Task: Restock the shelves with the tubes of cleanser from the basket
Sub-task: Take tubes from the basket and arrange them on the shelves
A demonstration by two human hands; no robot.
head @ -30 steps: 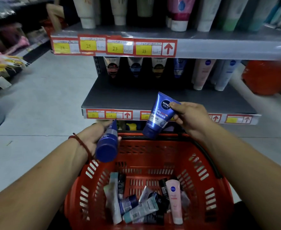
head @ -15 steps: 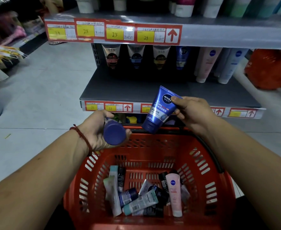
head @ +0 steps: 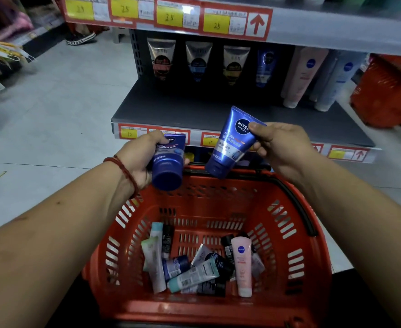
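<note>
To the left, the left hand (head: 142,157) has its fingers wrapped round a dark blue Nivea tube (head: 168,162), cap end tipped back toward the person; it is carried over the far rim of the red basket (head: 313,245), which looks like a lift toward the lower shelf (head: 194,110) just beyond the knuckles. Close beside it but apart, the right hand (head: 282,147) pinches a Nivea Men tube (head: 232,143) by its crimped end, cap hanging down, label up, I'd guess to match it with the blue shelf tube (head: 265,65) standing ahead of that hand; more tubes lie below both hands in the basket, a pink Nivea tube (head: 242,263) among them. Against half a second ago, the left hand has come up and forward, its tube now showing some label rather than only the cap; the right hand has barely changed.
</note>
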